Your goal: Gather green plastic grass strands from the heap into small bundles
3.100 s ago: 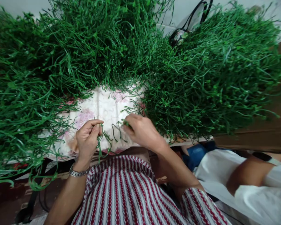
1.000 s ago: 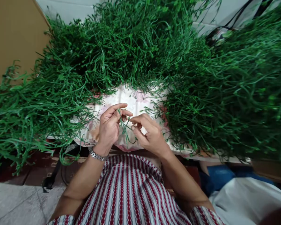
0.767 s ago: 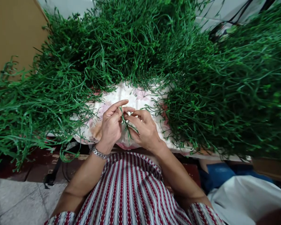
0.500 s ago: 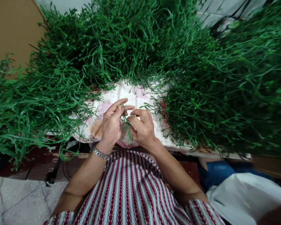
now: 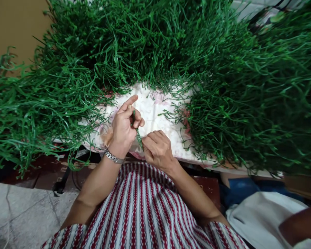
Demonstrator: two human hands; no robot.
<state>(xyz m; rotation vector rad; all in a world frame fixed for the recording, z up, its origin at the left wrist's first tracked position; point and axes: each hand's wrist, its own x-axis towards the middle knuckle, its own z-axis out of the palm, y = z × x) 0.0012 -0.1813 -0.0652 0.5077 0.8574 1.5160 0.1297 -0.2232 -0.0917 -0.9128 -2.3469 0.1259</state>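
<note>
My left hand [image 5: 125,126], with a metal watch on its wrist, pinches a thin green artificial plant stem [image 5: 138,137] between thumb and fingers. Its index finger points up and away. My right hand [image 5: 157,148] lies just below and to the right, its fingers closed round the lower end of the same stem. The stem runs slanting between both hands, above a white cloth with a flower pattern [image 5: 147,107]. How many strands are in the grip is hidden by my fingers.
Green artificial stems lie heaped at the left [image 5: 41,107], the back [image 5: 134,41] and the right [image 5: 248,103] of the cloth-covered table. A person's arm [image 5: 299,224] and pale clothing [image 5: 264,214] show at lower right. A brown board [image 5: 12,31] stands at upper left.
My right hand has moved down and closed its fingers, drawing the green strands into a narrow, straight line. My left hand's other fingers have curled round the stem.
</note>
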